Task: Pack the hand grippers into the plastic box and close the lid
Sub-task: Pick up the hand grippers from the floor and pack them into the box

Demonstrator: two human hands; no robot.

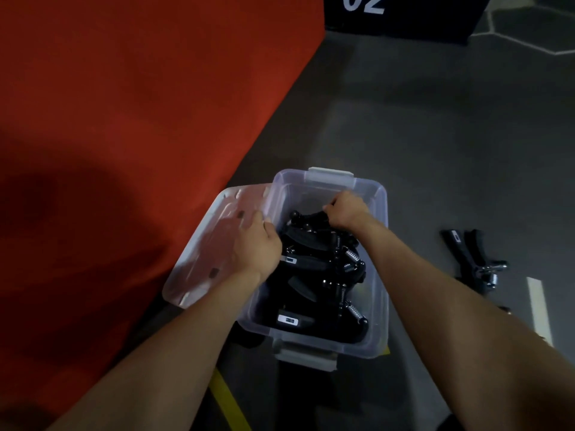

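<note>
A clear plastic box (381, 275) stands on the grey floor with several black hand grippers (314, 275) with metal springs piled inside. Its clear lid (205, 244) lies off the box, leaning against its left side. My right hand (345, 213) reaches into the far end of the box and grips a black hand gripper (306, 220) there. My left hand (258, 244) sits at the box's left rim, its fingers over the wall; what they hold is hidden. One more hand gripper (476, 259) lies on the floor to the right of the box.
A large red mat (124, 119) fills the left side, its edge running close to the lid. A black block marked 02 (401, 14) stands at the back. Yellow tape (230, 402) and a white strip (538, 309) mark the floor.
</note>
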